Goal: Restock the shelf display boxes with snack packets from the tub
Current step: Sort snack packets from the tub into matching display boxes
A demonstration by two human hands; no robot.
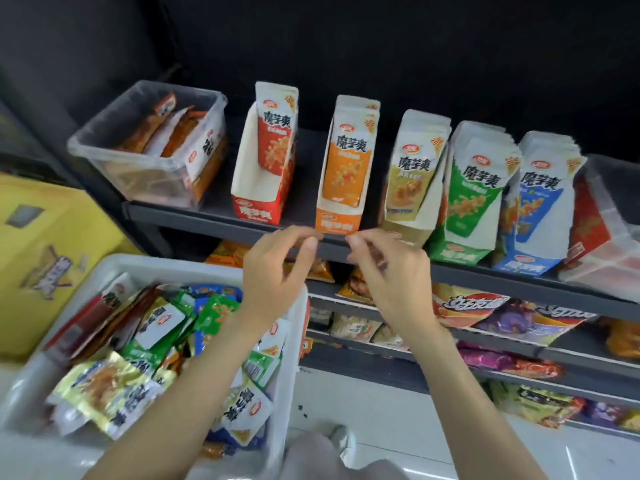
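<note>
Several display boxes stand in a row on the dark shelf (214, 221): red (258, 206), orange (337, 220), yellow (408, 223), green (460, 252) and blue (526, 263). The red box holds one packet; the green and blue are packed full. A white tub (289, 372) at lower left holds mixed snack packets (162, 337). My left hand (277, 271) and my right hand (384, 268) hover just below the orange box's front, fingers loosely curled, with nothing visible in either.
A clear bin (104, 157) with reddish packets sits at the shelf's left end, another clear bin (609, 265) at the right. A yellow carton (45, 258) stands left of the tub. Lower shelves (502, 344) carry chip bags.
</note>
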